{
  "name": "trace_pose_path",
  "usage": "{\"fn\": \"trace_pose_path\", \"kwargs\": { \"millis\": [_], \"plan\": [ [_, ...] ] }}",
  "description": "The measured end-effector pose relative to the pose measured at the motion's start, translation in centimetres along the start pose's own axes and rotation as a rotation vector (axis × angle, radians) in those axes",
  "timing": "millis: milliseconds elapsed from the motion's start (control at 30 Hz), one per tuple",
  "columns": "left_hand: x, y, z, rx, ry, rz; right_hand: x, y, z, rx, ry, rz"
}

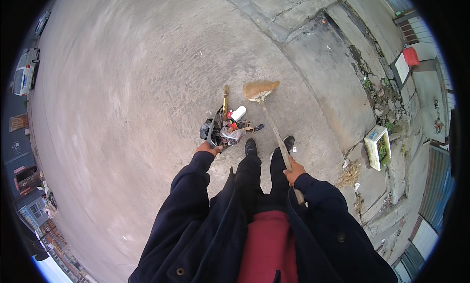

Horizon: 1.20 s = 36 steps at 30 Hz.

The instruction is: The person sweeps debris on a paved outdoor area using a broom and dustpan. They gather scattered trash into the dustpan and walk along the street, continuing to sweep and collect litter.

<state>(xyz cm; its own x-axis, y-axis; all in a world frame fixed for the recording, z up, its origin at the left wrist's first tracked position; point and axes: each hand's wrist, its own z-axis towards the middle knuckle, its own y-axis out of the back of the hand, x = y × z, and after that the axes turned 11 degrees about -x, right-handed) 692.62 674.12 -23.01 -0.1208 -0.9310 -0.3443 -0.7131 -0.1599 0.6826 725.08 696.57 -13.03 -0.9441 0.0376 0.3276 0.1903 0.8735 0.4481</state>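
Observation:
My right hand [294, 172] is wrapped around the pale handle of a broom [275, 123]. Its tan bristle head [261, 89] is ahead of my feet, near the concrete ground. My left hand [209, 148] is closed on the near edge of a dark container [212, 134] with a grey curved rim. Rubbish fills it: a black plastic bag [204, 130], a white cylindrical piece [238, 113], a clear plastic bag [231, 134] and red scraps. A yellowish stick [225, 100] pokes out at its far side. The container's exact shape is hidden by the rubbish.
My black shoes [250, 147] stand just right of the container. Further right are a white planter box [374, 148] with greenery, a clump of dry straw [349, 175] and broken paving [387, 99]. A white vehicle [25, 72] is parked at the far left.

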Motion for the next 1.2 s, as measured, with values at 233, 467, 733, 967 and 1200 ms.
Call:
{"fn": "trace_pose_path", "kwargs": {
  "millis": [233,467,733,967,1200],
  "plan": [
    [-1.1,2.0,-1.4,0.031,0.045,0.113,-2.2,5.8,-9.9,0.316,-0.074,0.32],
    [1.0,2.6,-2.6,0.055,0.0,0.126,-2.4,9.8,-8.7,0.063,-0.104,0.468],
    [4.3,2.6,-3.9,0.075,-0.002,0.123,-4.2,0.2,-3.4,-0.018,-0.121,0.353],
    [5.5,1.9,-3.4,0.068,0.016,0.089,-4.7,-3.7,-10.6,0.166,0.146,0.158],
    [7.4,0.0,-2.0,0.039,-0.018,-0.003,-1.7,4.0,-12.5,0.366,-0.243,0.538]
  ]
}}
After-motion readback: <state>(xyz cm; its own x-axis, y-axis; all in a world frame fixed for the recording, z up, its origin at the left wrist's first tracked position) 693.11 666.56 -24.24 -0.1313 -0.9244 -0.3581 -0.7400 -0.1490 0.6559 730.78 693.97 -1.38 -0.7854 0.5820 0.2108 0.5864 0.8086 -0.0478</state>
